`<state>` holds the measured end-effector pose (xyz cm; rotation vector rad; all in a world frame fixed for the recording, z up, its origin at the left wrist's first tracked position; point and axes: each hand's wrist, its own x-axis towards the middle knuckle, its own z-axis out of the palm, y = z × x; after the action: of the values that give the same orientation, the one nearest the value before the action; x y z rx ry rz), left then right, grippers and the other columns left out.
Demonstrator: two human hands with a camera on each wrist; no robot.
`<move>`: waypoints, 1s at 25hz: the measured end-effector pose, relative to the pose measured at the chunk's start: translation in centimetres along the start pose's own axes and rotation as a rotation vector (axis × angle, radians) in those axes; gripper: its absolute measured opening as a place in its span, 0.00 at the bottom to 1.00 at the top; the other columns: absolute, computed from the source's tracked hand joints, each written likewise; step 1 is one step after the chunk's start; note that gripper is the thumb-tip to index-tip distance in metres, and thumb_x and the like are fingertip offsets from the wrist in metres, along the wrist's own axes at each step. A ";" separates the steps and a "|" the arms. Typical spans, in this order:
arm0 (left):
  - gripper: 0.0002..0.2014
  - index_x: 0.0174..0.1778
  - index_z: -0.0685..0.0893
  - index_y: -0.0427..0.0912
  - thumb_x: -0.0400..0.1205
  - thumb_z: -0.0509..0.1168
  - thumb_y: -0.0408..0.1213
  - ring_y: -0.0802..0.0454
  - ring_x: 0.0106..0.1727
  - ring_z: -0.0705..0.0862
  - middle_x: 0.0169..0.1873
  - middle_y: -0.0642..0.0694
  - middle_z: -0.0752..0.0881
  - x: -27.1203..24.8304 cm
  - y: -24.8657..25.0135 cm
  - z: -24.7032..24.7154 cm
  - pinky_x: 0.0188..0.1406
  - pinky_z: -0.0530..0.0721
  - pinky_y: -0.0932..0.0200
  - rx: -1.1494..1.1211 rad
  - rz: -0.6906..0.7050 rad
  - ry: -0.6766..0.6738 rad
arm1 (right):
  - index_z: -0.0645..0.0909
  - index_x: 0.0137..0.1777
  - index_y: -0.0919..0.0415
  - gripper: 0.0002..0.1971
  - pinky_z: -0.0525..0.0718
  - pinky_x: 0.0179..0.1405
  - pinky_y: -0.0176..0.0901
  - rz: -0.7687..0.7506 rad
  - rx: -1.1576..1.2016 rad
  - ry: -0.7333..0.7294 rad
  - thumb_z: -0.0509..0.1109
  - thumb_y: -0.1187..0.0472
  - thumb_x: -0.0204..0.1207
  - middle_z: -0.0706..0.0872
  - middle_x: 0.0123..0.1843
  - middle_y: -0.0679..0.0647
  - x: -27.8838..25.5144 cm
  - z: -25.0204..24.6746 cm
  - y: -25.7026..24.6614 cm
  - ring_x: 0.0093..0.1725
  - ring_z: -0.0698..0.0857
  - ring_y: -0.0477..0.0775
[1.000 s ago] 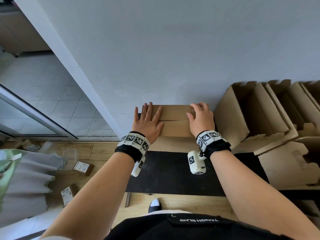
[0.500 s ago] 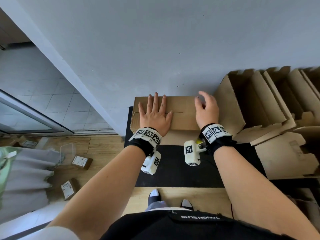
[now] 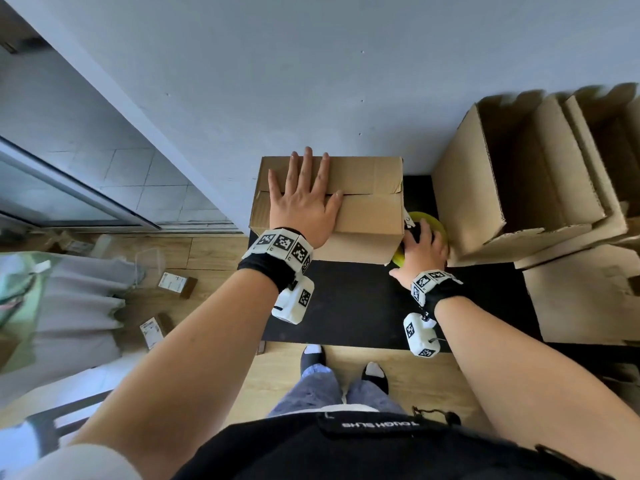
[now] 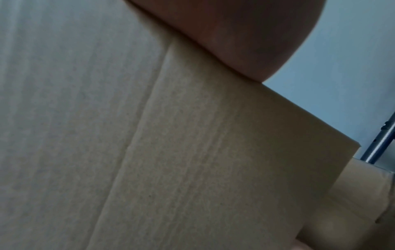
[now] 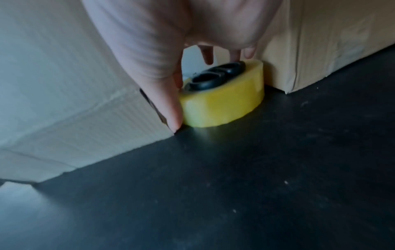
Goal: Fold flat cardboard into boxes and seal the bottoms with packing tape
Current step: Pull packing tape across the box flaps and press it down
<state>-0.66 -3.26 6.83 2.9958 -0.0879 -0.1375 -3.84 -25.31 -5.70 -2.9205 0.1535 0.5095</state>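
A folded cardboard box stands on the black table against the wall, its two flaps meeting in a seam on top. My left hand lies flat on those flaps with fingers spread; the left wrist view shows only the box side under the palm. A yellow tape roll lies flat just right of the box. My right hand reaches down over it. In the right wrist view my thumb presses the near side of the tape roll and my fingers come down at its far rim. Black scissor handles sit in its core.
Several open cardboard boxes stand packed together at the right, close beside the roll. A flat piece of cardboard lies in front of them. Small labelled parcels and grey fabric lie on the wooden floor to the left.
My right hand has left the top of the box and dropped to its right side onto the tape roll. My left hand stays flat on the flaps.
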 end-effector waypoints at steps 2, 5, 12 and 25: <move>0.32 0.87 0.41 0.53 0.87 0.40 0.59 0.48 0.86 0.37 0.86 0.48 0.40 0.0 0.0 0.0 0.82 0.35 0.35 0.004 -0.004 0.000 | 0.72 0.70 0.60 0.44 0.66 0.73 0.71 -0.026 -0.042 0.070 0.88 0.54 0.54 0.68 0.78 0.65 -0.3 0.8 0.1 0.76 0.65 0.74; 0.32 0.87 0.41 0.54 0.87 0.40 0.59 0.48 0.86 0.37 0.86 0.49 0.40 -0.1 0.0 0.1 0.82 0.35 0.35 0.009 -0.009 0.002 | 0.76 0.65 0.60 0.39 0.75 0.58 0.65 -0.039 -0.164 0.124 0.86 0.58 0.53 0.80 0.57 0.66 -0.2 1.3 0.4 0.62 0.75 0.73; 0.32 0.87 0.41 0.54 0.87 0.40 0.58 0.48 0.86 0.37 0.86 0.49 0.39 -0.2 -0.1 -0.1 0.82 0.36 0.34 0.010 -0.008 -0.010 | 0.79 0.62 0.54 0.21 0.72 0.58 0.56 -0.059 -0.162 0.099 0.77 0.54 0.70 0.80 0.51 0.62 -0.1 0.6 0.3 0.58 0.76 0.66; 0.32 0.86 0.38 0.53 0.87 0.39 0.58 0.47 0.86 0.36 0.86 0.48 0.38 -0.3 -0.1 -0.3 0.82 0.37 0.33 0.012 -0.001 -0.051 | 0.79 0.64 0.62 0.18 0.79 0.63 0.57 0.093 0.772 0.135 0.71 0.54 0.79 0.84 0.61 0.59 -1.0 -12.0 0.4 0.59 0.82 0.61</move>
<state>-0.94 -3.13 7.19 3.0047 -0.0931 -0.2136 -0.93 -27.84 5.71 -2.1915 0.4030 0.1943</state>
